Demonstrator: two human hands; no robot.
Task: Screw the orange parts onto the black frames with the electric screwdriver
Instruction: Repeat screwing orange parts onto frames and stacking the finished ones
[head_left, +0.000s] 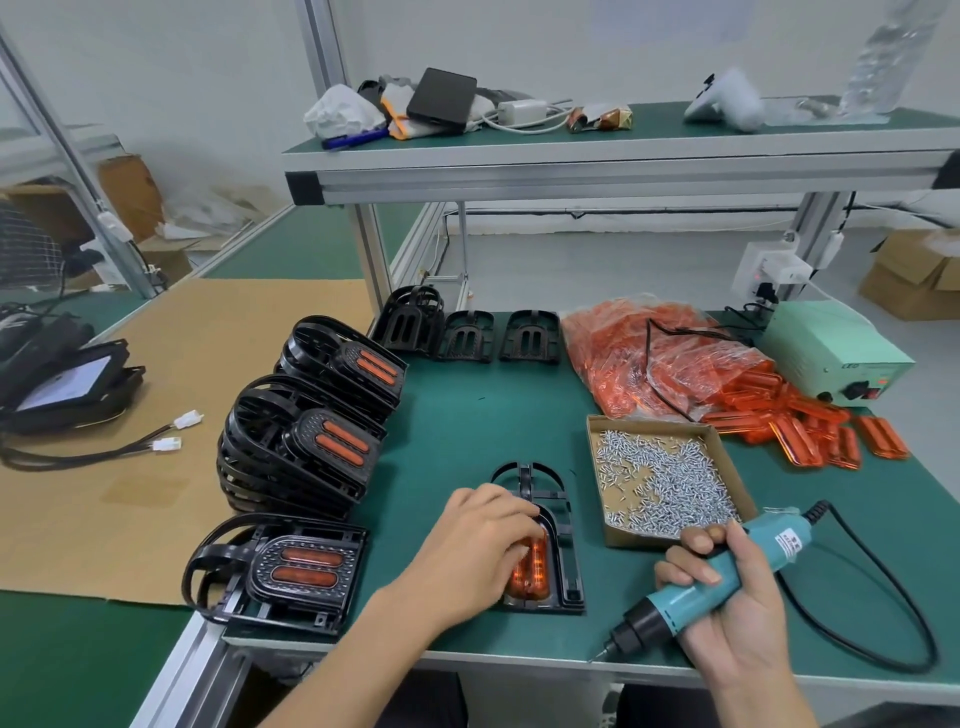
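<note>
Fingers of left hand (485, 540) press translucent orange plastic part (531, 569) into black plastic frame (563, 551); right hand (727, 603) grips teal electric screwdriver (711, 582), right of frame; seating step; next, likely a screw from cardboard tray (670, 486).

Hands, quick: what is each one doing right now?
Left hand: fingers resting on the orange part in the black frame.
Right hand: gripping the electric screwdriver.

From my remote seat I see a green-topped workbench (467, 415) carrying a black frame (550, 519) with an orange part (530, 569) in it, stacks of finished frames (311, 441), three bare frames (470, 335) at the back, a bag of orange parts (660, 358), a cardboard tray of screws (665, 480) and a pale green power supply (831, 348). Cardboard sheeting (182, 364) covers the bench to the left.
</note>
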